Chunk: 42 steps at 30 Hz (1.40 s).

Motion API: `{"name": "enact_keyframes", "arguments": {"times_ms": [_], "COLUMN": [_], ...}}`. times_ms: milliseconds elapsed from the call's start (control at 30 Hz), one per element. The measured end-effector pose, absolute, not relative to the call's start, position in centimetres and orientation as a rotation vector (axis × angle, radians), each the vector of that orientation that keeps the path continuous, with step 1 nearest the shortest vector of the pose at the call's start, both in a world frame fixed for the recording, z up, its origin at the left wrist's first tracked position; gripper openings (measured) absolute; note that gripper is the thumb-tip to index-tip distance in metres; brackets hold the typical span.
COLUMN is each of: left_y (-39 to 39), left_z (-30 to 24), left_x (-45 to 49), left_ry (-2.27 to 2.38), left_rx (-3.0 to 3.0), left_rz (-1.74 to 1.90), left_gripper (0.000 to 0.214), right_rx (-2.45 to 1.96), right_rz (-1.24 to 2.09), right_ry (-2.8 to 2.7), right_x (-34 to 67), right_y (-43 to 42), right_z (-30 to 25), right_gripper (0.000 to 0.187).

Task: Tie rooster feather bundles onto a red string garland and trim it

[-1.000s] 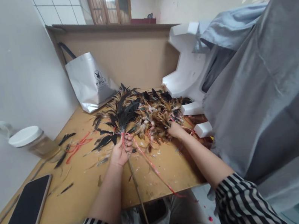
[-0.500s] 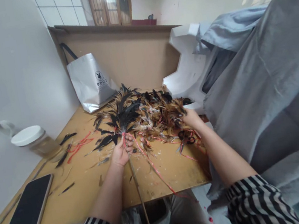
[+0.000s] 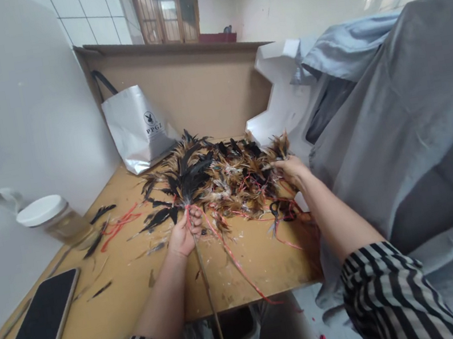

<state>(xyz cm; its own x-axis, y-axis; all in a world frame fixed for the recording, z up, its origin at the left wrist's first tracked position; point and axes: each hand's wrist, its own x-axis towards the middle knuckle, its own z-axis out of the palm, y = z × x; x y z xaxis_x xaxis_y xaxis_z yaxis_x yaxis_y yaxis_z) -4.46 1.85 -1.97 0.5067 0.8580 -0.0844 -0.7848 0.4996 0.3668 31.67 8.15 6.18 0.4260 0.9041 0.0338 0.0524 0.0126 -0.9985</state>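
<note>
My left hand (image 3: 185, 231) is closed around a thin stick (image 3: 209, 294), just below a spray of long black feathers (image 3: 188, 173) at its top, like a feather duster. Pink-red string (image 3: 237, 260) wraps the feather bases there and trails to the table's front edge. At the right side of a heap of brown and black feathers (image 3: 233, 183), my right hand (image 3: 293, 170) has its fingers pinched on a tuft of brown feathers (image 3: 281, 146). Its fingertips are partly hidden. Black-handled scissors (image 3: 275, 210) lie below that hand among red string.
A phone (image 3: 36, 331) and a lidded jar of liquid (image 3: 56, 218) lie on the table's left, near loose feathers and red string pieces (image 3: 119, 225). A silver bag (image 3: 139, 129) stands at the back. White foam (image 3: 282, 88) and grey cloth (image 3: 411, 133) border the right.
My right hand has shifted slightly, and a brown tuft now stands up above its fingers, apart from the heap's edge. My left hand keeps its hold on the stick.
</note>
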Motion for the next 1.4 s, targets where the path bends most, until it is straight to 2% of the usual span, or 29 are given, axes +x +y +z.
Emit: {"name": "enact_keyframes", "arguments": {"times_ms": [200, 500, 667, 867, 1000, 1133, 1300, 1400], "left_y": [2.0, 2.4, 2.4, 2.5, 2.6, 2.6, 2.9, 2.9], "left_z": [-2.0, -1.8, -1.7, -1.9, -1.9, -1.8, -2.2, -2.4], "left_x": [-4.6, -4.4, -4.4, -4.4, -4.3, -4.2, -4.3, -4.4], "left_ry": [0.300, 0.317, 0.315, 0.305, 0.307, 0.319, 0.282, 0.270], "left_rx": [0.290, 0.332, 0.327, 0.327, 0.337, 0.333, 0.328, 0.323], "left_rz": [1.026, 1.020, 1.016, 1.023, 1.009, 1.005, 1.006, 1.005], "left_gripper": [0.020, 0.016, 0.016, 0.015, 0.015, 0.013, 0.014, 0.015], "right_rx": [-1.448, -1.729, -1.594, -1.067, -1.241, -1.383, -1.452, -1.570], "right_rz": [0.854, 0.823, 0.996, 1.430, 1.494, 1.330, 0.902, 0.672], "right_ry": [-1.105, -1.282, -1.333, -1.213, -1.262, -1.297, -1.355, -1.611], "right_x": [24.1, 20.2, 19.2, 23.4, 27.0, 27.6, 23.7, 21.3], "right_y": [13.0, 17.0, 16.9, 15.5, 14.6, 15.0, 17.0, 18.1], "right_z": [6.8, 4.7, 5.7, 9.0, 8.7, 7.2, 5.3, 4.4], "right_gripper": [0.015, 0.020, 0.019, 0.032, 0.036, 0.030, 0.018, 0.022]}}
